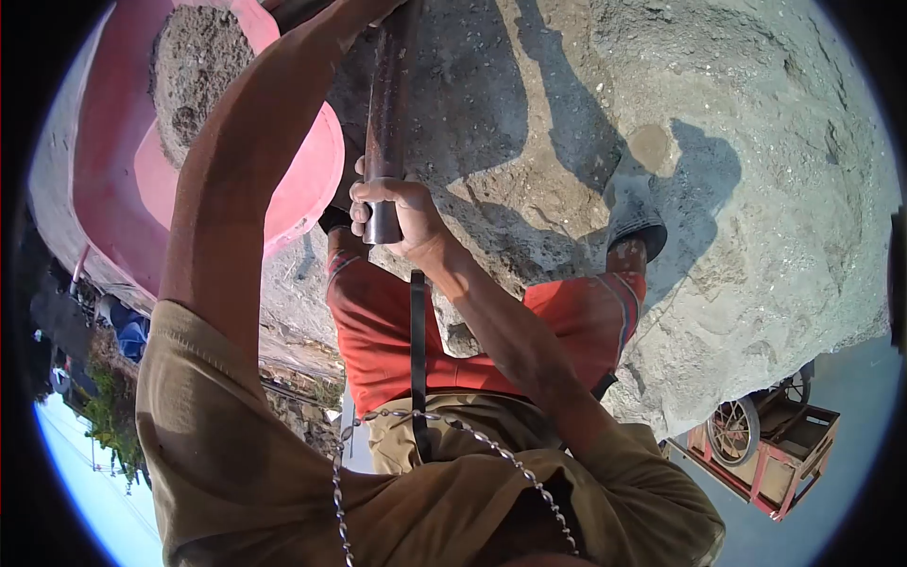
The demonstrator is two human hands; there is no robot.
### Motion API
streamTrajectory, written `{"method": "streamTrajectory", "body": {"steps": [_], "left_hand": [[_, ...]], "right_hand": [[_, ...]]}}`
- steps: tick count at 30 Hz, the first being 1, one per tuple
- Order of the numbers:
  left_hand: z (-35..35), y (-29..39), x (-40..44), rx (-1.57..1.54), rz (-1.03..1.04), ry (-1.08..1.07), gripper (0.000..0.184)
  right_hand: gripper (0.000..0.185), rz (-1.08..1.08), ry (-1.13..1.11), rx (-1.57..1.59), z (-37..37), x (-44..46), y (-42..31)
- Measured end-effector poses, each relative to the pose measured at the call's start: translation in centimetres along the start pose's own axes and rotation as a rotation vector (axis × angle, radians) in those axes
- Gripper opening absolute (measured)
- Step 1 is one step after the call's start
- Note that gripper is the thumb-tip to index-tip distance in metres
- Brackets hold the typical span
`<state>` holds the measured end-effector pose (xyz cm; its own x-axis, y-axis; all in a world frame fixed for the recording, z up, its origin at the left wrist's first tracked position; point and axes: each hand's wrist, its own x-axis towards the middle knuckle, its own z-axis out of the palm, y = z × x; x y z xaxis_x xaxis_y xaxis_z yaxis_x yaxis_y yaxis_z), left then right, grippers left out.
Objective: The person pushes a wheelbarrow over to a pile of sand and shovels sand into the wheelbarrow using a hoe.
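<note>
Brown pole (387,113) | near end wrapped by right hand (408,210) | axis pointed forward beside pink tray (106,170) edge | left hand cut off, grip untold

On my feed, outdoors: pale gritty ground (803,236) at three o'clock, sunlit (crisp shadow (707,180) at two). I log a wheeled cart (775,439) at four, greenery (115,416) and bright sky (83,477) at eight.
</note>
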<state>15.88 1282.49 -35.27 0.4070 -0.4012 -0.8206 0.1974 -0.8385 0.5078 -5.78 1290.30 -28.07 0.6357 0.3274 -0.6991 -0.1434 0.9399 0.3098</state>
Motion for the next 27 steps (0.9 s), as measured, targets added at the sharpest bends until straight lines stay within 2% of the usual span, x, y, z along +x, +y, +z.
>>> {"method": "streamTrajectory", "body": {"steps": [4, 5, 7, 8, 9, 11, 13, 14, 16, 19, 22, 25, 26, 27], "left_hand": [[6.8, -10.7, -0.1, 0.059, -0.314, 0.041, 0.028], [9.2, -13.0, -1.1, 0.170, -0.267, 0.030, 0.024], [12.6, -13.5, -4.1, 0.285, -0.304, 0.111, 0.022], [14.3, -13.2, -6.3, 0.289, -0.407, 0.192, 0.022], [18.0, -19.6, -6.2, 0.369, -0.330, 0.127, 0.024], [19.1, -20.6, -5.6, 0.463, -0.187, -0.057, 0.029], [20.2, -17.5, -13.6, 0.276, -0.416, -0.161, 0.034], [22.0, -18.5, -13.0, 0.051, -0.614, -0.035, 0.035], [29.0, -25.8, -12.9, 0.111, -0.565, -0.153, 0.033], [29.0, -20.7, -16.2, 0.024, -0.650, -0.083, 0.029], [27.7, -20.3, -17.2, -0.099, -0.551, -0.228, 0.029], [26.3, -17.8, -21.3, -0.797, -0.686, -0.149, 0.019], [27.9, -19.6, -21.7, -1.167, -0.585, -0.321, 0.016], [26.2, -17.2, -24.0, -1.585, -0.693, -0.447, 0.014]], "right_hand": [[0.030, 0.020, 0.062, 0.059, -3.6, -6.2, 5.8], [0.029, 0.025, 0.094, 0.088, -4.2, -7.8, 6.9], [0.028, 0.027, 0.149, 0.109, -6.1, -10.7, 8.1], [0.027, 0.038, 0.186, 0.113, -7.1, -12.8, 8.9], [0.027, 0.064, 0.230, 0.115, -7.9, -15.0, 9.7], [0.032, 0.083, 0.241, 0.027, -11.3, -17.5, 9.9], [0.025, 0.126, 0.351, 0.097, -11.3, -20.5, 11.7], [0.021, 0.117, 0.344, 0.104, -11.8, -21.0, 11.8], [0.021, 0.121, 0.364, 0.195, -12.7, -22.7, 12.5], [0.017, 0.119, 0.395, 0.295, -13.4, -23.2, 11.5], [0.014, 0.172, 0.503, 0.318, -10.0, -24.5, 10.2], [0.016, 0.171, 0.600, 0.281, -2.0, -27.6, 9.5], [0.017, 0.152, 0.590, 0.233, 0.4, -28.8, 9.5], [0.018, 0.133, 0.579, 0.187, 2.2, -30.3, 9.7]]}}
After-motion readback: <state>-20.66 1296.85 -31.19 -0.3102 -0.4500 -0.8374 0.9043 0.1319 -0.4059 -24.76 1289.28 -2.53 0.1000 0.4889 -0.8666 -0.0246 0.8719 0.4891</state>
